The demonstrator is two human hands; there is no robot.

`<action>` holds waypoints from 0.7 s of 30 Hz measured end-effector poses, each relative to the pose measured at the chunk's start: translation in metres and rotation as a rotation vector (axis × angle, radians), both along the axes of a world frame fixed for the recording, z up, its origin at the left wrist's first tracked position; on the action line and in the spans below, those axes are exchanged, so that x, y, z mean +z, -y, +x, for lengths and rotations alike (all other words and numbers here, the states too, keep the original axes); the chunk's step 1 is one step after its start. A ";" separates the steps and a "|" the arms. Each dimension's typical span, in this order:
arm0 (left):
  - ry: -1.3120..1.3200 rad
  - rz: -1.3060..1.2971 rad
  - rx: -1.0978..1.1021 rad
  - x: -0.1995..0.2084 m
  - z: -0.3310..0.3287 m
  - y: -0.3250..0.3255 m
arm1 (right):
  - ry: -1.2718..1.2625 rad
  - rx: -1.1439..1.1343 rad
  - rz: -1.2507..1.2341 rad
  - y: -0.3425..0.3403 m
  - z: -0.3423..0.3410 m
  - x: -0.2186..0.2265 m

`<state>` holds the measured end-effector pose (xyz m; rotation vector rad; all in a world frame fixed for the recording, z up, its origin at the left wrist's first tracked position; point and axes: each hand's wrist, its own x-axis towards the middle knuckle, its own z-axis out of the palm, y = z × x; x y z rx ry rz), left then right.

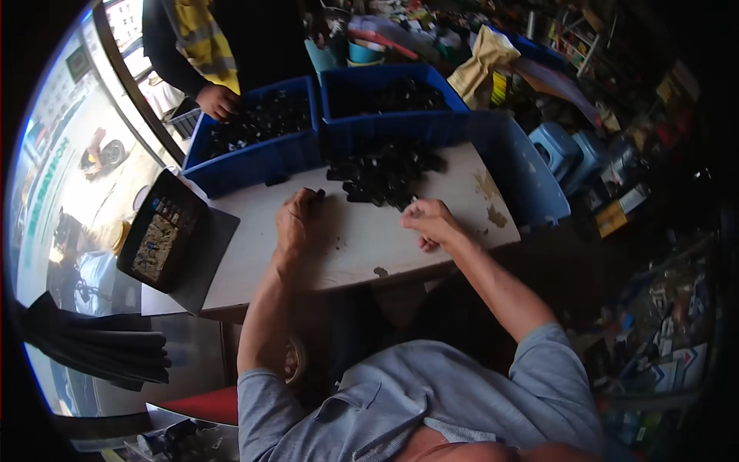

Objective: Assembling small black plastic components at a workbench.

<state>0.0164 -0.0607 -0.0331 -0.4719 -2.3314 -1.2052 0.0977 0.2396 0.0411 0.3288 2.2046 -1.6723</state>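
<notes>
On the white table (pixel 358 250) lies a heap of small black parts (pixel 385 173), too dark to name more exactly. To the left of the heap, my left hand (pixel 292 223) is closed on a small black part (pixel 318 195) that sticks out past its fingertips. My right hand (pixel 431 222) is at the heap's near right edge, thumb and forefinger pinched together. Whatever sits in that pinch is too small to make out. A single black part (pixel 276 180) lies apart, close to the left blue bin.
Behind the heap stand a left blue bin (pixel 258 164) and a right blue bin (pixel 396 121), both holding black parts. Another blue bin (pixel 531 181) is beside the table's right edge. A dark open box (pixel 173 239) is at left. A co-worker's hand (pixel 219 102) reaches into the left bin.
</notes>
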 end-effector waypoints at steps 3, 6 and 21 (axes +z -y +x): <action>-0.041 -0.178 0.051 0.029 0.000 -0.010 | -0.028 -0.080 -0.023 -0.011 -0.001 0.006; -0.040 -0.163 0.044 0.027 0.003 -0.017 | -0.094 -0.156 -0.066 -0.020 0.000 -0.002; -0.049 -0.143 0.032 0.026 0.010 -0.009 | -0.097 -0.153 0.200 -0.013 -0.015 -0.004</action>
